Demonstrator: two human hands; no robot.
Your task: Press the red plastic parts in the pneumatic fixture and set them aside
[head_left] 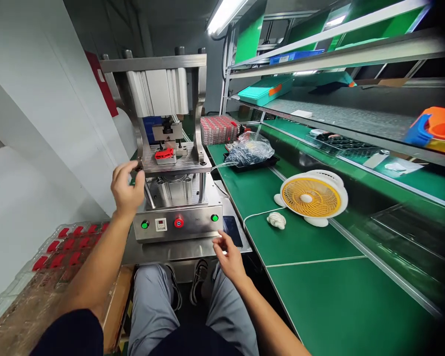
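Note:
A steel press machine (178, 148) stands in front of me, with a red part (165, 155) seated on its work plate under the ram. My left hand (126, 187) is raised at the plate's left edge, fingers curled and loosely apart, holding nothing I can see. My right hand (228, 257) hovers low by the machine's base, fingers spread, just below the right green button (214, 217) and beside a dark phone (232, 231). A left green button (145, 224), a small display (160, 224) and a red button (178, 222) line the front panel.
A clear tray of red parts (65, 244) lies at my left. On the green bench (319, 296) at right sit a yellow desk fan (313, 198), a white crumpled cloth (276, 220), a bagged black tray (250, 151) and stacked red parts (218, 129). Shelves rise behind.

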